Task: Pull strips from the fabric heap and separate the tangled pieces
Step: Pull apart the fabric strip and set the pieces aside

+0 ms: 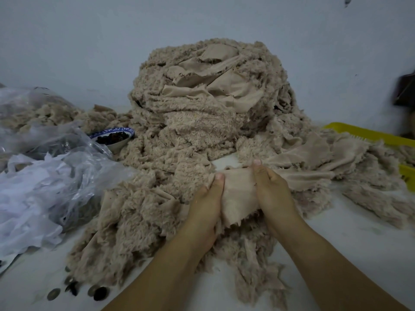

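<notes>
Tall fabric heap (202, 104) of beige fleecy strips stands mid-table against the pale far wall (89, 41), spilling out toward the near edge and to both sides. Some pieces show shaggy pile, others a smooth backing. Both hands work at the near foot of the heap. Left hand (206, 212) grasps the left edge of one strip (239, 194), thumb on top, fingers curled under the cloth. Right hand (272, 194) grasps the same strip's right side, thumb pressed on top, fingers hidden below. Strip lies smooth side up, drawn flat between the two hands, its near edge frayed. Its right end runs off to the right into the spread pieces. Cannot tell whether it is free of the pieces beneath it. White table (359, 254) shows bare at near right. Yellow tray (370, 135) sits at far right, its near part covered by fleecy scraps. Left side: crumpled clear plastic bags (67, 167), the far one holding more beige scraps, the near one something white. A blue-and-white bowl (113, 136) with dark contents sits just beside the heap's left flank, partly behind a bag. Near left on the table: a few small round discs (54, 294), dark and silvery, too blurred to identify. Far right against the wall: a dark object (405, 88), blurred.
</notes>
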A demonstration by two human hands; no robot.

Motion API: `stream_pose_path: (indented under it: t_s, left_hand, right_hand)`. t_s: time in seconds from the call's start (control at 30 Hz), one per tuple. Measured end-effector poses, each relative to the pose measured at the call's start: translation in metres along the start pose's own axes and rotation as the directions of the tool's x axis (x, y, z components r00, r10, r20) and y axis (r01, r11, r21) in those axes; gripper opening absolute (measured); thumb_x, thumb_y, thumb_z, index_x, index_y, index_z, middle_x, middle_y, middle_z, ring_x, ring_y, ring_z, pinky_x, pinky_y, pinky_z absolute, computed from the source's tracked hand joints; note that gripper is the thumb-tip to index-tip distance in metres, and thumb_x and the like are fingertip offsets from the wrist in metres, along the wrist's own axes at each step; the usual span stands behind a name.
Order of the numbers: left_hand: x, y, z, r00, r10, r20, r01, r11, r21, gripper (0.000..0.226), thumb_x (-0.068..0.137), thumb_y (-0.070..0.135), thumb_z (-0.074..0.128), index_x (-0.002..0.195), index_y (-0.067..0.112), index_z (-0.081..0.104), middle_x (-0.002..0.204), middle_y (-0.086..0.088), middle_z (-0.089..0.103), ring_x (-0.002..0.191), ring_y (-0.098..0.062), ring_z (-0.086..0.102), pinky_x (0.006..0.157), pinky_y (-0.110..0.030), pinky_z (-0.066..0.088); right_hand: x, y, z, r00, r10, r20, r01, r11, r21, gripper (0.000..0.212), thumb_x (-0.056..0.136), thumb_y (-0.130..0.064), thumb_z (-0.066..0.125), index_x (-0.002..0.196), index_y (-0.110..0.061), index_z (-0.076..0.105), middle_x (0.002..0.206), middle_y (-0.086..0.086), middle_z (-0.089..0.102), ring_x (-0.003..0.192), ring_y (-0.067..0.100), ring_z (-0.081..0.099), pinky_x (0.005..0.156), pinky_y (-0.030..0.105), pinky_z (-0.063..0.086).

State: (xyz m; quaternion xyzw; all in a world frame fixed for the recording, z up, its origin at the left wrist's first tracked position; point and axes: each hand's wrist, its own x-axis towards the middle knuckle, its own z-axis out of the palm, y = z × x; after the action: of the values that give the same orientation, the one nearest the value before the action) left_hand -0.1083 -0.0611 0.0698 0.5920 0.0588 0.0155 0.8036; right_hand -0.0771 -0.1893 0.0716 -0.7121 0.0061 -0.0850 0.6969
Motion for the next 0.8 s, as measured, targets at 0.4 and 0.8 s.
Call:
stream_pose_path:
  t_s: [0.4, 0.8]
  left_hand:
    - [0.001, 0.017, -0.014, 0.993, -0.099, -0.071, 0.083, 0.978, -0.192, 0.044, 0.102, 0.041, 0.049, 0.122, 0.006, 0.067, 0.113, -0.019, 0.073, 0.108, -0.032, 0.07, 0.098, -0.046, 0.054]
    - [-0.001, 0.006, -0.012, 0.992, -0.014, 0.123, 0.025, 0.995, -0.095, 0.031, 0.099, 0.03, 0.056, 0.105, 0.01, 0.078, 0.11, -0.017, 0.075, 0.102, -0.027, 0.073, 0.076, -0.029, 0.06]
  right_hand:
    - [0.002, -0.003, -0.02, 0.987, -0.008, 0.161, -0.024, 0.981, 0.194, 0.052, 0.085, -0.064, 0.046, 0.067, -0.021, 0.069, 0.042, -0.006, 0.03, 0.035, 0.008, 0.025, 0.036, 0.02, 0.024]
    - [-0.01, -0.003, -0.005, 0.97, 0.062, 0.236, -0.023, 0.986, -0.162, 0.062, 0.074, -0.08, 0.044, 0.096, -0.026, 0.065, 0.102, -0.006, 0.07, 0.099, 0.012, 0.065, 0.09, 0.034, 0.051]
